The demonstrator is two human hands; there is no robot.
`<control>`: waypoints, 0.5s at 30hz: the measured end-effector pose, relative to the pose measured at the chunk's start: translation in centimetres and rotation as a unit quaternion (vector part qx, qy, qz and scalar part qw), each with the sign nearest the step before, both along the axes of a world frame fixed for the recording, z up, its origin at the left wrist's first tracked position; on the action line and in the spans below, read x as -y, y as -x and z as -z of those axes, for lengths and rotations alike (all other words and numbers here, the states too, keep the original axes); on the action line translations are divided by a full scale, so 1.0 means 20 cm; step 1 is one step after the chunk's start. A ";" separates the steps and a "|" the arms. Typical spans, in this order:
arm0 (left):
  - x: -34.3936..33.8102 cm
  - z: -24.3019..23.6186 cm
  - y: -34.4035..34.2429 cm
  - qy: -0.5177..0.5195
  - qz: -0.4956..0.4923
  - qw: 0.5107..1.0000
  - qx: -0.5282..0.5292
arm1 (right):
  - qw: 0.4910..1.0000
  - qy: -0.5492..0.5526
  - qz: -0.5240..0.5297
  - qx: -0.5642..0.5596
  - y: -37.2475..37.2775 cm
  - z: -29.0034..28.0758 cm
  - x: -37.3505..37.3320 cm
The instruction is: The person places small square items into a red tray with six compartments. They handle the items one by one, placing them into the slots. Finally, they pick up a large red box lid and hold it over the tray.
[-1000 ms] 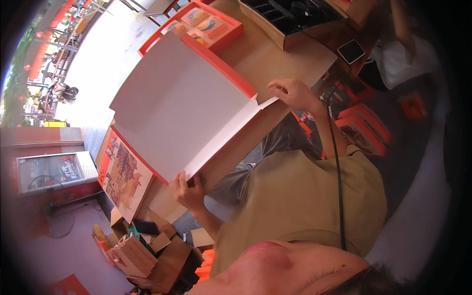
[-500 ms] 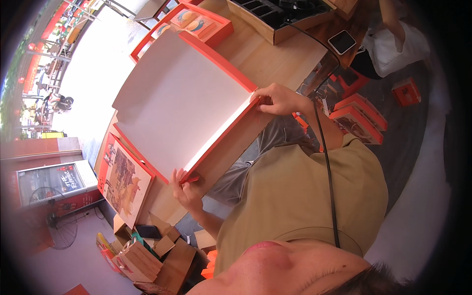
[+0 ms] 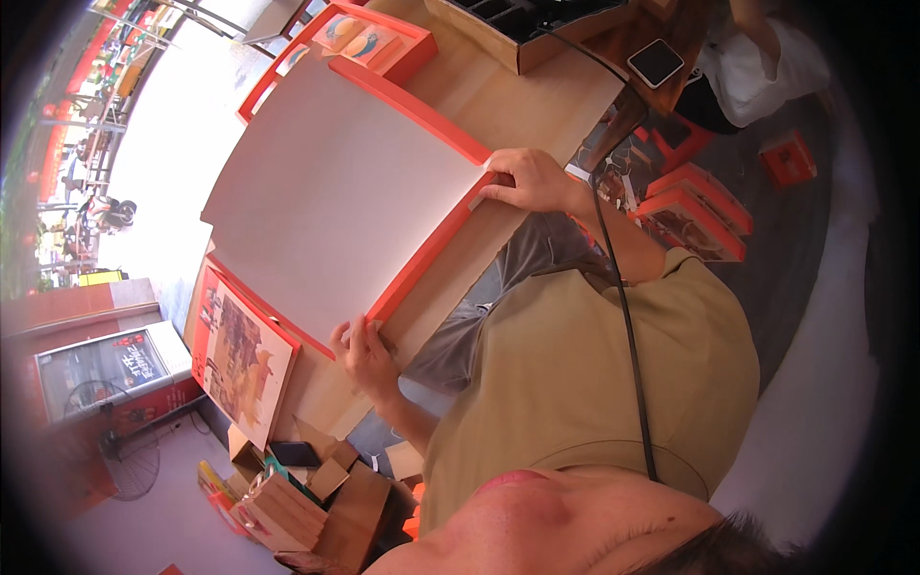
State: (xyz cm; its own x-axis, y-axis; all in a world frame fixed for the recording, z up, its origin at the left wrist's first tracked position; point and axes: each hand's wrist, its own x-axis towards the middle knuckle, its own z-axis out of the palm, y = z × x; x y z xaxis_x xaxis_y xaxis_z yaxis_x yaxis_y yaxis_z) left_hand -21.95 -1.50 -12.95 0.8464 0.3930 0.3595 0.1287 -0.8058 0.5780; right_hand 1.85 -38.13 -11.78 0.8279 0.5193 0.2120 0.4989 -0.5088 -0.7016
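Observation:
A large cardboard box piece point(image 3: 335, 182), white inside with red folded edges, lies on the wooden table in front of me. Its red near wall point(image 3: 431, 251) runs between my two hands. At the near left corner, my left hand point(image 3: 369, 362) is closed, fingertips pressing on the end of that wall. My right hand point(image 3: 529, 180) grips the near right corner, thumb and fingers bent around it. What the fingers cover at both corners is hidden. Beside the left edge lies a red-edged printed box point(image 3: 244, 355) with a picture on its face.
At the back stands an open red box point(image 3: 414, 53) holding patterned packs. Next to it is a brown carton point(image 3: 522, 57) with black contents. A white-framed device point(image 3: 656, 63) lies at the right. Opened cartons point(image 3: 335, 517) stand lower left; red boxes point(image 3: 690, 220) lie on the floor. A black cable point(image 3: 628, 345) hangs across me.
The near wall has turned: its bright white inner strip no longer shows and more red does. The red tab by my left fingers is out of sight. Both hands remain at the corners.

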 end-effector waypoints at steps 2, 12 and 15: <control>0.02 0.00 -0.01 -0.014 -0.013 1.000 -0.019 | 0.997 -0.037 0.022 0.056 0.01 0.03 -0.03; 0.06 -0.01 -0.03 -0.155 0.011 0.987 -0.032 | 0.995 -0.084 -0.030 0.051 0.00 0.07 -0.07; 0.06 -0.02 -0.04 -0.141 0.019 0.988 -0.053 | 0.994 -0.087 -0.001 0.072 0.00 0.02 -0.06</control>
State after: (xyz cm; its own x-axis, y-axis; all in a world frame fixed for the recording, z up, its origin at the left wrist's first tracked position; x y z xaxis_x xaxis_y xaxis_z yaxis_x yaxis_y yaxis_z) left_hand -21.11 -2.79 -12.56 0.8976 0.2570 0.3582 0.1433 -0.9385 0.3143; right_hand 1.93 -36.84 -12.24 0.7809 0.4668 0.4151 0.6020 -0.3849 -0.6996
